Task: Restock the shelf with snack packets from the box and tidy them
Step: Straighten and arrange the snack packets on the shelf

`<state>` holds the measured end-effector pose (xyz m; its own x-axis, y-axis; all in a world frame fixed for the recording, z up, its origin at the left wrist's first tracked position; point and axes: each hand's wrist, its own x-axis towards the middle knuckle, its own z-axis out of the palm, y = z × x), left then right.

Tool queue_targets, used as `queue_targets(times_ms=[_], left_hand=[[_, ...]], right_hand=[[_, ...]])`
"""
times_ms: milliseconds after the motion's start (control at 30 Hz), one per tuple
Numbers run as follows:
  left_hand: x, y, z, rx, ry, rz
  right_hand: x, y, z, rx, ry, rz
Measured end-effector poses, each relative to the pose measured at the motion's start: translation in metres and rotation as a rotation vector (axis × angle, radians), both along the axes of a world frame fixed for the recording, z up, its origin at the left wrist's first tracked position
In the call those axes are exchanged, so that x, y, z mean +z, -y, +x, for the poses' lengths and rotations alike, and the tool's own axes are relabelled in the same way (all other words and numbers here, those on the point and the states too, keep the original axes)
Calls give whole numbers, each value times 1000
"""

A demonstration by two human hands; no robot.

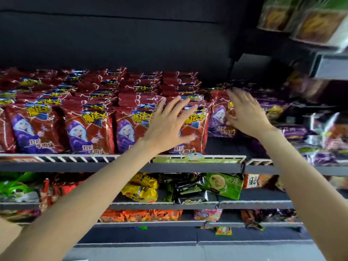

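Pretty bright, even light on the red snack packets (88, 129), with shiny glare on the foil. Right edge is smeared with motion blur, and the shelf rail (120, 166) bends from wide-angle distortion.

- right hand (246, 113) motion-blurred, fingertips smeared; contact with red packet (220, 117) unclear
- left hand (167, 125) covers most of front red packet (190, 136) in that row
- purple packets (293, 130) at right blurred, print unreadable
- boxes (308, 19) top right blurred, cut by edge
- red packet rows (5, 127) cut off at left edge
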<state>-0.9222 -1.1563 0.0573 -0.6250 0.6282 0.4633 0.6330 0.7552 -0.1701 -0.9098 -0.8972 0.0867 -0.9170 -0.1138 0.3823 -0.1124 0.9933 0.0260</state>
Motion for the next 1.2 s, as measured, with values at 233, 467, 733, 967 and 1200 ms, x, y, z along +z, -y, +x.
queue_targets(times_ms=[233, 467, 733, 967, 1200], left_hand=[[-3, -2, -2, 26, -30, 10], [-5, 1, -6, 18, -61, 2], [-6, 0, -6, 19, -70, -5], [-1, 30, 7, -157, 11, 388], [-14, 106, 2, -66, -39, 209]], right_hand=[[-5, -12, -20, -54, 108, 127], [1, -7, 25, 85, 44, 115], [39, 11, 73, 204, -13, 362], [87, 52, 91, 233, 55, 361], [114, 94, 103, 259, 82, 275]])
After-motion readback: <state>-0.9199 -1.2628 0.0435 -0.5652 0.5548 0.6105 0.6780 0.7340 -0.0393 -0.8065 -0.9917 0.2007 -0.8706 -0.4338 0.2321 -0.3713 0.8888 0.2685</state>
